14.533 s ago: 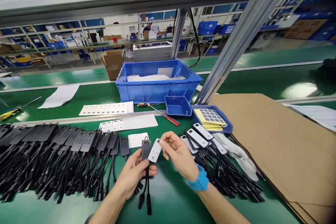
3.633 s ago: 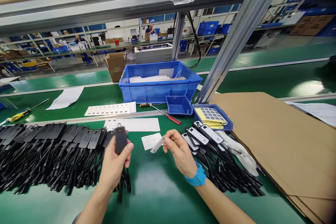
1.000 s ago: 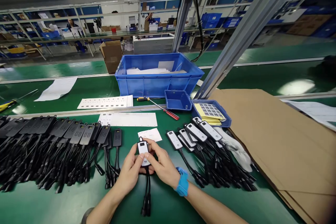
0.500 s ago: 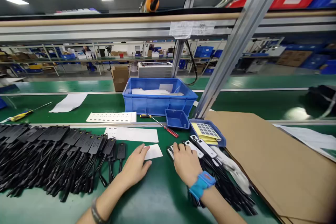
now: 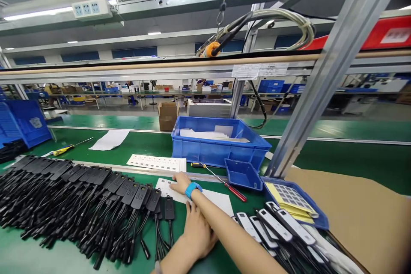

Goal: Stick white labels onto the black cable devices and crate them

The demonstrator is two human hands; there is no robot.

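White label sheet is touched near its left end by the right hand, and is laid on the desk in front of the large blue bin. Whether a label is pinched there cannot be told. The left hand is set partly beneath the right forearm, farther in front of the bin; whether anything is grasped by it cannot be told either.

The work is judged to be partway through: white faces are borne by the finished-looking cabled controllers at the bin's front right, while the black-faced controllers at its front left are judged to be left to do. Most of the sheet's uncovered surface is seen to be bare.

About seven white-faced pieces can be counted, some partly hidden. Black-faced pieces are overlapped too closely for an exact count, though more than a dozen are shown. Three screwdrivers are counted: a yellow-handled screwdriver well left of the bin, and a yellow-and-black-handled screwdriver and a red-handled screwdriver just before it. One second label sheet is placed at the bin's left front.
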